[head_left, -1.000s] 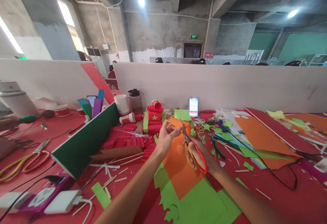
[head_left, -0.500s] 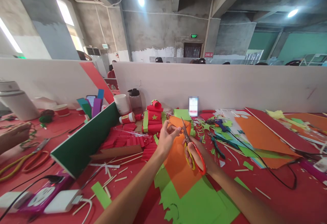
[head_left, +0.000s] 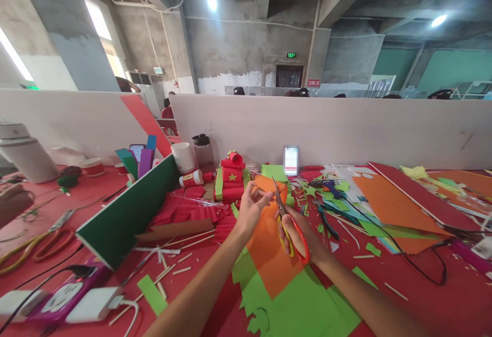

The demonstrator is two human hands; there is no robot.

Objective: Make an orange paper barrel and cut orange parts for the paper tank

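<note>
Noted co-worker's hand [head_left: 15,201] drawn farther left of left hand [head_left: 251,206]. Found scissors [head_left: 281,207] gripped by right hand [head_left: 296,230], pointing forward-left, tips just beside left hand's bunched fingertips; cannot tell whether pinching anything. Leftward: apparent cardboard tray [head_left: 176,230] with red paper pieces [head_left: 186,215]; beyond, stacked cups [head_left: 183,158].

Scissors handles [head_left: 305,247] red and yellow, sheet [head_left: 267,265] orange, paper [head_left: 298,303] lime green
</note>
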